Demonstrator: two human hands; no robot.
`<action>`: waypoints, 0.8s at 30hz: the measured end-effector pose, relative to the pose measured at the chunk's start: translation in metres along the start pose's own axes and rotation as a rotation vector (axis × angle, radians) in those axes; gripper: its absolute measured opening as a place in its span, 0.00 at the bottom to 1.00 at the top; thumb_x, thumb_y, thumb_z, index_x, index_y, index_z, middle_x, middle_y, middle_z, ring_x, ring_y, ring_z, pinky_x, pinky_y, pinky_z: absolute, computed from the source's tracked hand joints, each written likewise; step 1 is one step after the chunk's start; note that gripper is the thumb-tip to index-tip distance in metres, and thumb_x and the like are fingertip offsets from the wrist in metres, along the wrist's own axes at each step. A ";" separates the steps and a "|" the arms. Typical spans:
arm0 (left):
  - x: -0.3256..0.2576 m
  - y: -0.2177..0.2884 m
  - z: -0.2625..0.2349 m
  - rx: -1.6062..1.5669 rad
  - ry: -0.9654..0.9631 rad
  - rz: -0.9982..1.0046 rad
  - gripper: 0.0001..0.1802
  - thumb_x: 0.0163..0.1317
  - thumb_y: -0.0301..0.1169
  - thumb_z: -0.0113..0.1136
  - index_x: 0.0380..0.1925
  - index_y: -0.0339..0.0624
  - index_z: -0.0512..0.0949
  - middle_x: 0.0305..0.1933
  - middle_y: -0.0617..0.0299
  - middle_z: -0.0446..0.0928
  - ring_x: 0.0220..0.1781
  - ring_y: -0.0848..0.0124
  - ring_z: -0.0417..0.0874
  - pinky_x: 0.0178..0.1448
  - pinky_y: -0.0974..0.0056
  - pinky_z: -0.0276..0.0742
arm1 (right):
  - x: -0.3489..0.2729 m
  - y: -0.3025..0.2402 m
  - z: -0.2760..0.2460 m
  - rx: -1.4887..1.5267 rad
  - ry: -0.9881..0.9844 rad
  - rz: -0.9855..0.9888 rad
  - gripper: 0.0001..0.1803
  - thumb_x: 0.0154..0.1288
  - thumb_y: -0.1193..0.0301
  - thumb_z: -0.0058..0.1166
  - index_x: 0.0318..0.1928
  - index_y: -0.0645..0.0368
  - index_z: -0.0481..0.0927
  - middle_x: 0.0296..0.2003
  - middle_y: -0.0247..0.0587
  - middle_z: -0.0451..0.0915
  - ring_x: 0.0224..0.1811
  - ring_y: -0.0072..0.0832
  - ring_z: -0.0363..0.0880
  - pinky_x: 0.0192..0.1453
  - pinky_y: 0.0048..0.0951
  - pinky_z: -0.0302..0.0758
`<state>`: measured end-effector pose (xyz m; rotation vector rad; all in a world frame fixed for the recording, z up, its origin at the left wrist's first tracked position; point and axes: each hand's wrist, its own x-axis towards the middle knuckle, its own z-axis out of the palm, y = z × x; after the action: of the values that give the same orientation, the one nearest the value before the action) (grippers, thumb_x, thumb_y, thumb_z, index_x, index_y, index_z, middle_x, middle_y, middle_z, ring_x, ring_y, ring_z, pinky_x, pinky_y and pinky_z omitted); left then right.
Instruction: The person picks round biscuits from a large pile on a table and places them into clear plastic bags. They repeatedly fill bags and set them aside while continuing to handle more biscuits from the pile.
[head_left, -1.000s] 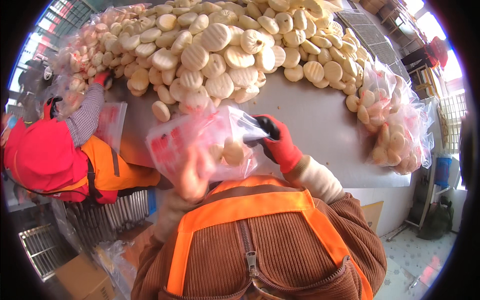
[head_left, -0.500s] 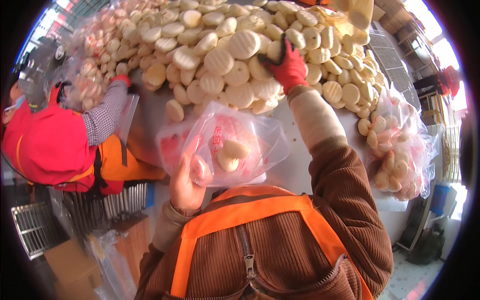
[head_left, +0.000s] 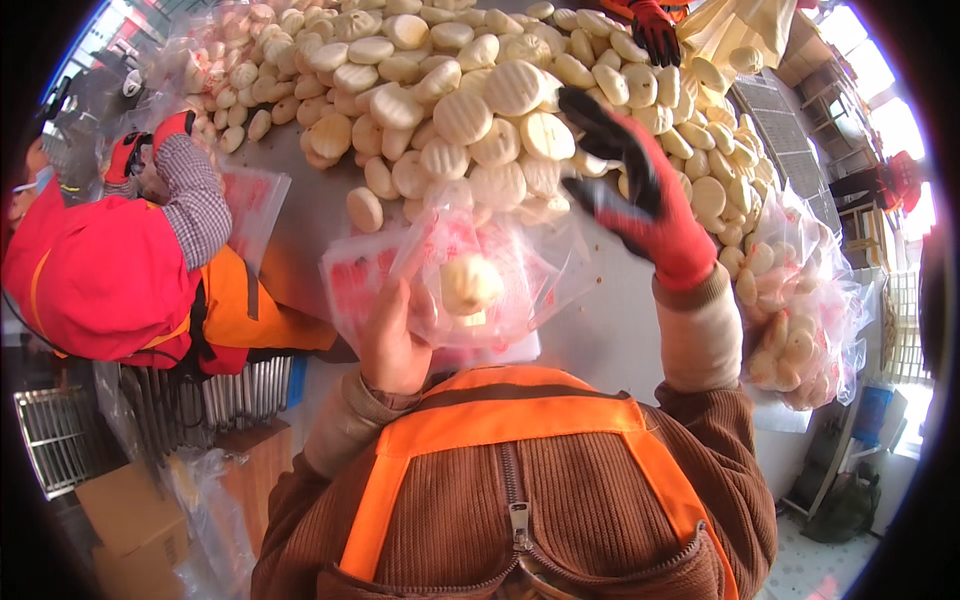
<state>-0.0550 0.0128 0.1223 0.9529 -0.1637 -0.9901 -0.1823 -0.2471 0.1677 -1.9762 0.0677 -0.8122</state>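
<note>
Presently | left grip (head_left: 396, 342) pinching bag (head_left: 545, 285) by left edge | right grip (head_left: 655, 205) spread | tabletop (head_left: 618, 315) showing between bag and sleeve (head_left: 700, 335)

Bright daylight glares white through windows (head_left: 880, 85) at upper right as the gloved right hand (head_left: 650, 190) blurs; fisheye distortion bends the dark-rimmed edges.

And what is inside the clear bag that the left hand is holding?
The clear bag holds a pale bun, partly covering another; anything hidden beneath them, and so the full number, cannot be seen.
</note>
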 end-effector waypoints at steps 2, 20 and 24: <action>-0.005 0.002 -0.010 -0.017 -0.012 0.000 0.31 0.74 0.47 0.44 0.69 0.39 0.62 0.27 0.74 0.66 0.30 0.81 0.67 0.35 0.73 0.62 | 0.027 0.026 0.000 -0.445 0.091 -0.014 0.46 0.53 0.62 0.71 0.70 0.54 0.62 0.67 0.50 0.66 0.68 0.47 0.66 0.69 0.41 0.65; -0.013 0.007 -0.031 0.068 -0.006 0.047 0.28 0.75 0.42 0.42 0.69 0.38 0.63 0.25 0.72 0.66 0.26 0.80 0.65 0.30 0.74 0.60 | 0.050 0.049 0.027 -0.537 0.319 0.006 0.35 0.48 0.65 0.75 0.58 0.57 0.75 0.48 0.47 0.78 0.45 0.40 0.79 0.54 0.35 0.76; -0.017 0.004 -0.031 0.086 -0.019 0.079 0.22 0.76 0.40 0.42 0.61 0.36 0.71 0.28 0.71 0.68 0.27 0.81 0.65 0.30 0.75 0.60 | 0.016 -0.035 -0.020 -0.178 0.266 -0.187 0.32 0.53 0.75 0.70 0.59 0.66 0.73 0.54 0.46 0.78 0.54 0.31 0.77 0.57 0.32 0.76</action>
<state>-0.0463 0.0454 0.1112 1.0083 -0.2595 -0.9249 -0.1907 -0.2494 0.2097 -2.0504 0.1156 -1.2255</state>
